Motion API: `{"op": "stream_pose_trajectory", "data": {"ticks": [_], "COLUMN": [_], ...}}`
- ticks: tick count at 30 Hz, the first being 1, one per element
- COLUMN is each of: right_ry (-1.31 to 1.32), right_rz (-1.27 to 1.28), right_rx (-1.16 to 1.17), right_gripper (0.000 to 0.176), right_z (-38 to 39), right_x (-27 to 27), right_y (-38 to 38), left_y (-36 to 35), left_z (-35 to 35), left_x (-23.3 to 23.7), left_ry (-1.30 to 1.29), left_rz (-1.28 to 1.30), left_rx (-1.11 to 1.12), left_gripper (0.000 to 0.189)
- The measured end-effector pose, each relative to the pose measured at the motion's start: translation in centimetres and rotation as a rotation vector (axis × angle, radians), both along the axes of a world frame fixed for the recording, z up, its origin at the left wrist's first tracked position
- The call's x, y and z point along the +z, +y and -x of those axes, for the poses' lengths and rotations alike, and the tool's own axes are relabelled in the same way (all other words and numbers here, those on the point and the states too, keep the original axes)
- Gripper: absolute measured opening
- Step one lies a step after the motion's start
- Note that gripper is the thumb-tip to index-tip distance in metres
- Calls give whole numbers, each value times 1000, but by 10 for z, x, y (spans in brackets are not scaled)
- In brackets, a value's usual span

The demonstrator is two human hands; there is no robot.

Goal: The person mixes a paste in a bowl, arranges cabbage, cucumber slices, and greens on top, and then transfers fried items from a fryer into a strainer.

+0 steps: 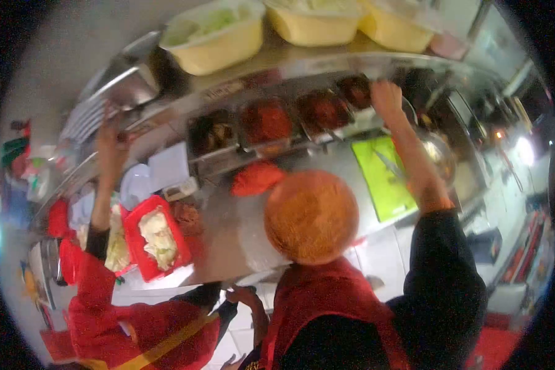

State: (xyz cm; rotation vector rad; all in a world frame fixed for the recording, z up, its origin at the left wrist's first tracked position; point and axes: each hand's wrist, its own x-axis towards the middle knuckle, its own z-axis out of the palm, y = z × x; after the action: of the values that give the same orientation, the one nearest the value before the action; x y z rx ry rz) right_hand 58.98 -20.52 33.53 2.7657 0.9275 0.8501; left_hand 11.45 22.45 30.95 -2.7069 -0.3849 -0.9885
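Observation:
My right hand (386,98) reaches forward over the far row of trays, beside a small dark-filled tray (354,91). Its fingers look closed; whatever is in them is hidden. What appears to be my left hand (245,297) hangs low in front of the counter, beside a co-worker's dark sleeve, its fingers too blurred to read. Close to my body, a round orange-brown bowl (270,217) holds yellowish crumb-like food (311,213). A knife (388,163) lies on a bright green cutting board (382,194) under my right forearm. Red cloth or plastic (257,179) sits left of the bowl.
Metal trays of red and dark food (266,120) line the counter's back. Pale yellow tubs (219,46) stand on the shelf above. At left, a co-worker's arm (108,154) reaches forward past a red basket (177,237) of cabbage-like leaves and white plates (168,165).

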Motion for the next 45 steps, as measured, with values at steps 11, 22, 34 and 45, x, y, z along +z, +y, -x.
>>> {"op": "stream_pose_trajectory", "data": {"ticks": [11,22,34,45], "right_ry": [377,128,448,566], "right_rz": [-396,-572,-957,-593], "right_rx": [402,575,760,705], "right_gripper": [21,42,17,30], "right_z": [108,51,122,187], "right_x": [105,159,145,18], "right_y": [-6,47,-92,-334], "left_y": [48,37,-375,-546], "left_z": [-48,-79,-114,-117], "left_x": [132,145,77,29], "left_ry": [92,126,-122,-102], "left_rz": [-42,-86,2111,2134], "left_rx": [-57,-196,-766,-388], "left_gripper": [82,86,94,78]}}
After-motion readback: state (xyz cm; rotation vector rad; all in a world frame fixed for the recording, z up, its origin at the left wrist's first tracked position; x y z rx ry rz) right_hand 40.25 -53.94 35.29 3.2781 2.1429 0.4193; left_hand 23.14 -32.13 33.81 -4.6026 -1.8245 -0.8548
